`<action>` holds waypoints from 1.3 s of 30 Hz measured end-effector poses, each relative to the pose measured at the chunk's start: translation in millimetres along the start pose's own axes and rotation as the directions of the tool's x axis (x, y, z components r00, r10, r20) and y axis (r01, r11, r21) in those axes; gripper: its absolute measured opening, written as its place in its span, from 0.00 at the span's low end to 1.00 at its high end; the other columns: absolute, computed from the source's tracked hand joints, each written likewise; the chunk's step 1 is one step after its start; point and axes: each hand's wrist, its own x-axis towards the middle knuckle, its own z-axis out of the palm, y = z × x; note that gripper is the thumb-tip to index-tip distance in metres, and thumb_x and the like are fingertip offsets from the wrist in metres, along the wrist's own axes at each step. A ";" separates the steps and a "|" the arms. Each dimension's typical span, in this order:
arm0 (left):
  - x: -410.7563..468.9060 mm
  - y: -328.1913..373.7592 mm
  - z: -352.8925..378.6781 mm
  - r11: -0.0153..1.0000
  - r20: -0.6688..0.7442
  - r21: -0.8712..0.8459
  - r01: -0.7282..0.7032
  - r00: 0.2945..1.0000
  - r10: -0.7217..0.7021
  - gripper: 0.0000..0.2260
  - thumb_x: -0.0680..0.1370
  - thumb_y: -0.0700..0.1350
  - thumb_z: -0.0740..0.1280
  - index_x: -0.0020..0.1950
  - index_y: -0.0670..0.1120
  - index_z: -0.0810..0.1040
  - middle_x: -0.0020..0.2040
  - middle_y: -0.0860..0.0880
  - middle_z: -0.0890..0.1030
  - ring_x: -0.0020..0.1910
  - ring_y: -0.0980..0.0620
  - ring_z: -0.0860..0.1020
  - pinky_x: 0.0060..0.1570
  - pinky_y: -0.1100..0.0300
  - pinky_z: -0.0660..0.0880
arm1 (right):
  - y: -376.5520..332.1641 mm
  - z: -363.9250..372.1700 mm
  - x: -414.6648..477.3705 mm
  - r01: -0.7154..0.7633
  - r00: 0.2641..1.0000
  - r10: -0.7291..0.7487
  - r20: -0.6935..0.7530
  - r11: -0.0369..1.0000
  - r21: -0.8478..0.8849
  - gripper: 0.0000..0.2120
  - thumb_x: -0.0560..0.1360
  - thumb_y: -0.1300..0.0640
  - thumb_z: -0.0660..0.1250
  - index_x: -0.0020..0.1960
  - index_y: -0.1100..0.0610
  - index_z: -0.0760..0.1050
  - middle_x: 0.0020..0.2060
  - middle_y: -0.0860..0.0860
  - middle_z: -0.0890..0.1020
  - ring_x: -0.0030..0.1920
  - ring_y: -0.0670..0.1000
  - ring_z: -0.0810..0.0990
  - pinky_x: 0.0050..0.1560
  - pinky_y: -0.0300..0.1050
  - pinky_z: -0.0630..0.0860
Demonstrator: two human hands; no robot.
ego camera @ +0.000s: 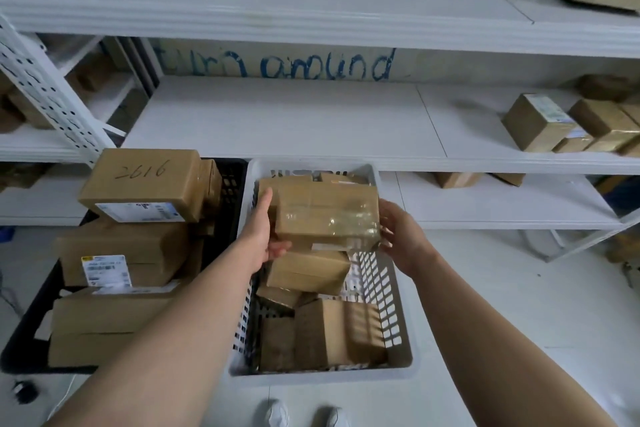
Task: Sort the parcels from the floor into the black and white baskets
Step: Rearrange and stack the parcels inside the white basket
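The taped parcel (327,215) hangs over the far half of the white basket (398,366), above the smaller cartons (308,270) lying inside it. The left hand (266,229) carries it, thumb up along the parcel's left side and fingers curled beneath its lower edge. The right hand (405,236) stands at the opposite end with fingers spread and relaxed; whether they press the cardboard or only brush it, I cannot tell. The black basket (230,191), just left of the white basket, is stacked high with larger boxes.

Setting it down well probably means lowering it flat onto the carton directly beneath rather than letting it drop. The glossy tape looks slippery, so the right hand should steady its end until the weight rests. The heap there seems to reach the white basket's rim — a tilted landing could let the parcel slide. The left fingers should slip out last.
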 end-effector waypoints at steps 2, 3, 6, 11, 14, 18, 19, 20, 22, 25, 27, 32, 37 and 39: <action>6.2 13.6 1.8 0.999 -0.002 0.008 -0.038 0.999 0.038 0.37 0.73 0.73 0.56 0.69 0.46 0.72 0.59 0.42 0.79 0.38 0.47 0.82 0.28 0.60 0.75 | -12.2 2.2 7.8 0.023 1.000 -0.023 -0.012 0.999 0.032 0.11 0.80 0.50 0.58 0.47 0.51 0.78 0.39 0.44 0.82 0.39 0.45 0.77 0.41 0.43 0.69; 8.4 20.3 3.0 0.997 -0.004 0.021 -0.074 0.997 0.074 0.36 0.75 0.70 0.54 0.70 0.43 0.71 0.60 0.41 0.78 0.41 0.47 0.81 0.31 0.59 0.75 | -18.6 4.1 11.8 0.037 0.999 -0.036 -0.022 0.999 0.034 0.10 0.79 0.50 0.58 0.48 0.50 0.77 0.42 0.44 0.82 0.44 0.46 0.78 0.47 0.45 0.69; 20.6 37.5 7.1 0.987 -0.017 0.060 -0.149 0.988 0.150 0.33 0.80 0.64 0.52 0.70 0.38 0.71 0.64 0.40 0.76 0.43 0.48 0.78 0.37 0.60 0.73 | -33.0 8.5 29.7 0.063 0.996 -0.062 -0.065 0.998 0.005 0.08 0.78 0.52 0.60 0.43 0.50 0.76 0.41 0.45 0.80 0.45 0.46 0.76 0.55 0.48 0.64; 46.8 54.9 16.7 0.973 -0.038 0.121 -0.197 0.978 0.203 0.26 0.83 0.58 0.50 0.70 0.42 0.72 0.67 0.46 0.75 0.59 0.48 0.75 0.60 0.53 0.69 | -48.6 19.7 56.5 0.061 0.993 -0.060 -0.106 0.998 0.008 0.08 0.77 0.59 0.61 0.40 0.54 0.75 0.33 0.46 0.76 0.36 0.44 0.73 0.39 0.40 0.66; 59.1 62.1 21.0 0.967 -0.035 0.141 -0.211 0.975 0.218 0.25 0.84 0.57 0.49 0.71 0.44 0.72 0.71 0.47 0.72 0.67 0.47 0.71 0.67 0.52 0.64 | -50.6 23.7 74.2 0.059 0.992 -0.062 -0.114 0.998 -0.028 0.08 0.76 0.61 0.60 0.40 0.56 0.75 0.33 0.47 0.76 0.36 0.46 0.72 0.41 0.41 0.66; 80.3 68.7 25.2 0.980 -0.017 0.062 -0.187 0.982 0.188 0.22 0.84 0.56 0.50 0.69 0.47 0.73 0.60 0.52 0.75 0.60 0.50 0.73 0.61 0.55 0.67 | -54.5 33.0 91.9 0.042 0.993 -0.051 -0.102 0.995 -0.091 0.09 0.76 0.61 0.61 0.49 0.58 0.80 0.44 0.50 0.80 0.47 0.49 0.76 0.49 0.42 0.68; 86.0 69.6 26.0 0.983 -0.019 0.038 -0.177 0.984 0.178 0.19 0.84 0.56 0.51 0.64 0.48 0.75 0.53 0.54 0.76 0.56 0.51 0.74 0.60 0.56 0.68 | -54.8 35.4 95.6 0.029 0.993 -0.040 -0.112 0.995 -0.094 0.09 0.76 0.60 0.61 0.51 0.56 0.80 0.49 0.50 0.81 0.51 0.49 0.77 0.55 0.44 0.68; 90.3 70.6 27.4 0.986 -0.026 0.022 -0.165 0.986 0.165 0.16 0.84 0.55 0.52 0.56 0.49 0.76 0.47 0.55 0.75 0.53 0.52 0.75 0.59 0.56 0.68 | -54.7 37.2 99.7 0.017 0.992 -0.030 -0.121 0.994 -0.107 0.10 0.77 0.59 0.61 0.53 0.55 0.80 0.53 0.51 0.82 0.56 0.50 0.77 0.62 0.46 0.67; 96.5 72.9 29.1 0.988 -0.033 -0.012 -0.152 0.988 0.151 0.15 0.84 0.54 0.53 0.44 0.50 0.72 0.40 0.55 0.74 0.47 0.54 0.75 0.56 0.57 0.68 | -52.5 39.8 109.0 0.007 0.992 -0.024 -0.125 0.991 -0.136 0.11 0.77 0.59 0.60 0.56 0.55 0.79 0.58 0.54 0.81 0.62 0.54 0.76 0.69 0.51 0.64; 106.4 75.6 26.5 0.988 -0.015 -0.011 -0.157 0.988 0.157 0.14 0.84 0.53 0.54 0.44 0.50 0.74 0.44 0.53 0.77 0.52 0.52 0.74 0.56 0.57 0.67 | -49.4 45.3 116.8 -0.006 0.990 -0.013 -0.138 0.990 -0.139 0.11 0.78 0.62 0.59 0.54 0.56 0.78 0.56 0.55 0.82 0.61 0.54 0.77 0.69 0.51 0.66; 108.4 74.7 22.2 0.988 -0.017 -0.001 -0.151 0.988 0.151 0.18 0.83 0.55 0.54 0.62 0.45 0.75 0.59 0.48 0.78 0.62 0.49 0.73 0.61 0.55 0.67 | -49.3 49.8 115.7 0.005 0.989 -0.027 -0.146 0.989 -0.150 0.09 0.78 0.62 0.60 0.52 0.56 0.78 0.50 0.51 0.83 0.57 0.52 0.78 0.64 0.47 0.69; 110.0 49.4 7.8 0.987 -0.117 0.137 -0.087 0.988 0.104 0.13 0.81 0.50 0.57 0.56 0.45 0.77 0.56 0.45 0.78 0.52 0.48 0.76 0.51 0.53 0.73 | -31.3 44.4 97.0 -0.106 0.978 0.040 -0.203 0.940 -0.324 0.08 0.79 0.56 0.62 0.54 0.59 0.75 0.47 0.52 0.78 0.47 0.51 0.76 0.50 0.44 0.71; 89.6 5.5 4.7 0.971 -0.059 0.228 0.074 0.996 -0.062 0.11 0.81 0.46 0.59 0.43 0.45 0.75 0.42 0.47 0.79 0.41 0.48 0.77 0.52 0.50 0.76 | 1.5 31.2 66.6 -0.115 0.968 0.014 -0.249 0.910 -0.399 0.07 0.79 0.57 0.61 0.55 0.56 0.73 0.46 0.53 0.78 0.47 0.53 0.75 0.37 0.41 0.69; 82.2 -12.2 3.6 0.951 -0.047 0.284 0.119 0.993 -0.111 0.10 0.81 0.47 0.60 0.43 0.45 0.76 0.41 0.47 0.80 0.40 0.48 0.78 0.50 0.51 0.77 | 16.9 25.1 60.0 -0.138 0.966 0.042 -0.256 0.918 -0.372 0.06 0.79 0.59 0.61 0.52 0.59 0.75 0.44 0.54 0.78 0.45 0.53 0.75 0.37 0.41 0.68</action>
